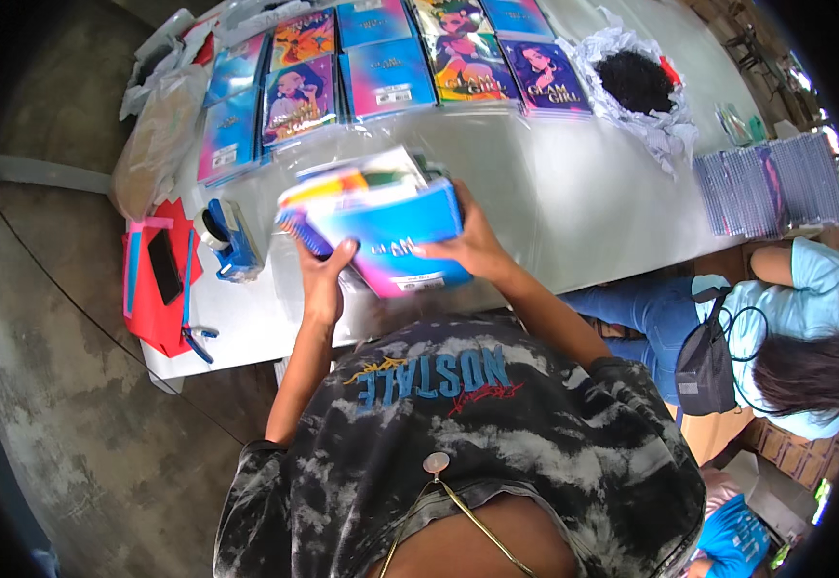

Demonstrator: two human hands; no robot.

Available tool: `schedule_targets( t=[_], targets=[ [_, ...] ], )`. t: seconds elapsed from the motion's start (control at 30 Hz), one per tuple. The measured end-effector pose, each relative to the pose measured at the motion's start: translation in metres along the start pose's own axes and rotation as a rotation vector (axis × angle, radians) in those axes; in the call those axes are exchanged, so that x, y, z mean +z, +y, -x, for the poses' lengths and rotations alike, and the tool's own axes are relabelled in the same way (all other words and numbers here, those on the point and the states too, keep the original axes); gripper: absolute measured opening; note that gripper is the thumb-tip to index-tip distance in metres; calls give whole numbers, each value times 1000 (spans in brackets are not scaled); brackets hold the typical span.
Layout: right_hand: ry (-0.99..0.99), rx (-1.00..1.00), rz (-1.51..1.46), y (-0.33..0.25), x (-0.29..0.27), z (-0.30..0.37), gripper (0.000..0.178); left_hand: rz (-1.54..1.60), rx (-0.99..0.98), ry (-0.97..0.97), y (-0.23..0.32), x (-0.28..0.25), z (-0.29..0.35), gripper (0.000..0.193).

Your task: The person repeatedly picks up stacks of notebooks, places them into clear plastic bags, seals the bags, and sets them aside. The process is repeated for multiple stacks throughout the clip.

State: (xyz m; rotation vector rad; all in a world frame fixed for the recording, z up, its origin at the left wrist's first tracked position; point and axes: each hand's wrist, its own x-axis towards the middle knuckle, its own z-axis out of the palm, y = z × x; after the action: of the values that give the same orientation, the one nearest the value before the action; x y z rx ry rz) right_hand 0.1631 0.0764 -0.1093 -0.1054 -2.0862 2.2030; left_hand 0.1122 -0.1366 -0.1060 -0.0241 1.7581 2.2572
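Between my two hands is a stack of notebooks, its top cover blue and pink, lifted over the near edge of the table and partly blurred. My left hand grips its left side, thumb against the edge. On the right side, my right hand wraps round the stack with the thumb lying across the top cover. Colourful edges of other notebooks show at the far side of the stack. Beyond it, piles of notebooks stand in rows, some with blue-pink covers, some with illustrated ones.
At left, a tape dispenser stands by red sheets bearing a phone. A plastic bag lies behind. Black material sits in white wrapping. A long notebook row fills the table's right end. Another person is at right.
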Motion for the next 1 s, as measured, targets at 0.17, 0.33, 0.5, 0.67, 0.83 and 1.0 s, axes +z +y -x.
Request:
schedule_targets(
  t=[0.17, 0.33, 0.5, 0.67, 0.83, 1.0],
  targets=[
    [-5, -219, -173, -9, -21, 25, 101, -130, 206, -291, -2, -18, 9, 129],
    [79, -265, 14, 12, -14, 27, 102, -188, 102, -194, -30, 9, 9, 127],
    [30, -384, -131, 21, -21, 30, 114, -329, 438, -128, -20, 11, 19, 117],
    [11, -275, -250, 27, -16, 35, 120, -552, 774, 39, -48, -11, 28, 103],
    [136, -246, -259, 27, -11, 37, 116, -525, 784, 102, -44, 1, 33, 92],
    [223, -198, -219, 30, -10, 36, 114, -464, 767, 109, -56, 6, 42, 67]
  ],
)
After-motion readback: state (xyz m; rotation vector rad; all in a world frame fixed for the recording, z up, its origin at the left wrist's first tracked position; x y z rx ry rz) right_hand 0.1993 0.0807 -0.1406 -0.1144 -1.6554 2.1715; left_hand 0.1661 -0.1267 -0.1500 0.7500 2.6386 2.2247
